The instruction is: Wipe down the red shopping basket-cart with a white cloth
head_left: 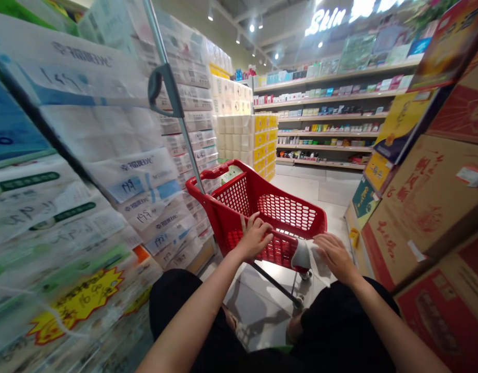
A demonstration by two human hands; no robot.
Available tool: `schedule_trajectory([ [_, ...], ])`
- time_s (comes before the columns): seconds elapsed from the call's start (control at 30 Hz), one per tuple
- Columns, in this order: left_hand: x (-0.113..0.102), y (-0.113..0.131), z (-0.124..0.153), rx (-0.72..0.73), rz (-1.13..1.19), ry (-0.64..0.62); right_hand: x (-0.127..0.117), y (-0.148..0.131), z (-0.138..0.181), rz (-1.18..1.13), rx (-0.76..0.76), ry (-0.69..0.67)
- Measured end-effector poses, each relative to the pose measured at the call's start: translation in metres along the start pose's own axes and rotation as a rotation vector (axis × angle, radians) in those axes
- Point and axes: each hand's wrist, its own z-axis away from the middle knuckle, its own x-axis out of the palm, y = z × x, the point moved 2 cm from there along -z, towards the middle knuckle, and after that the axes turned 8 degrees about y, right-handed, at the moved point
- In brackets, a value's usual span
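A red plastic shopping cart (258,189) with perforated sides stands in front of my knees, its long pole (189,142) with a grey grip rising on the left. My left hand (256,237) is on the near rim, fingers bent over the edge. At the cart's near right corner, my right hand (335,255) holds a white cloth (306,255) draped over the rim. Part of this cloth hangs down below the hand. The right fingertips are partly hidden by the hand and cloth. A pale green item (231,174) shows behind the cart's upper left end.
Wrapped tissue packs (126,124) are stacked high close on the left, with a yellow price sign (77,305) low down. Cardboard boxes (429,202) pile up on the right. Beyond the tiled floor (297,181), shelves (324,122) of small goods line the back.
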Motion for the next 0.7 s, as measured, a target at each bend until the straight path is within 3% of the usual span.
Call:
schedule_trajectory([
  [0.2,0.002,0.008,-0.001,-0.022,-0.004,0.011,0.000,0.042,-0.009,0.057,0.074,0.019],
  [0.33,0.004,0.014,-0.001,-0.040,-0.052,0.060,0.001,0.046,-0.018,0.117,0.144,-0.007],
  [0.7,0.002,0.014,0.008,-0.006,-0.120,0.105,0.000,-0.057,-0.010,0.134,0.212,0.084],
])
